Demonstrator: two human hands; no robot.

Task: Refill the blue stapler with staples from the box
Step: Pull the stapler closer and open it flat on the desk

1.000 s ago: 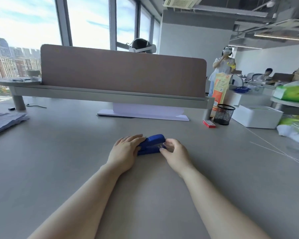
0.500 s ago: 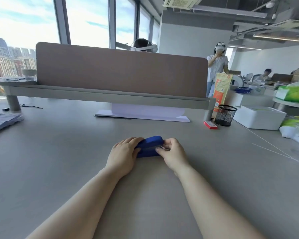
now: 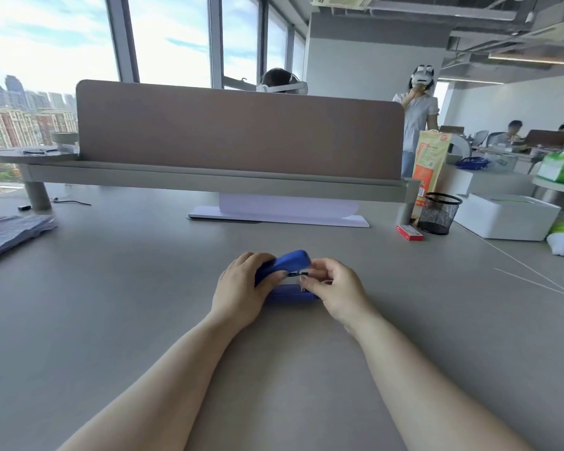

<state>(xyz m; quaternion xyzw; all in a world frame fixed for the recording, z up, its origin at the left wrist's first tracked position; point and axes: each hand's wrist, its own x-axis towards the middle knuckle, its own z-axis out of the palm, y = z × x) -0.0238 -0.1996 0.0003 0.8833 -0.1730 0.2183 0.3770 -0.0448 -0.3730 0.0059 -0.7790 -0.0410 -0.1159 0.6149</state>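
Observation:
The blue stapler (image 3: 290,260) rests on the grey desk in the middle of the view, its top cover tilted up from the base. My left hand (image 3: 241,288) grips the stapler's rear and cover. At the stapler's front end, my right hand (image 3: 336,288) pinches the metal part between cover and base. A small red staple box (image 3: 409,232) lies shut on the desk far to the right, beside a black mesh cup, away from both hands.
A black mesh pen cup (image 3: 438,213) and a white box (image 3: 505,219) stand at the right. A brown divider panel (image 3: 238,131) on a shelf runs across the back. Folded grey cloth (image 3: 10,231) lies at the left. People stand and sit behind.
The stapler's blue cover has lifted up from the base, showing a gap with metal inside. My right hand's fingers shifted to the front opening. The left hand stays on the rear.

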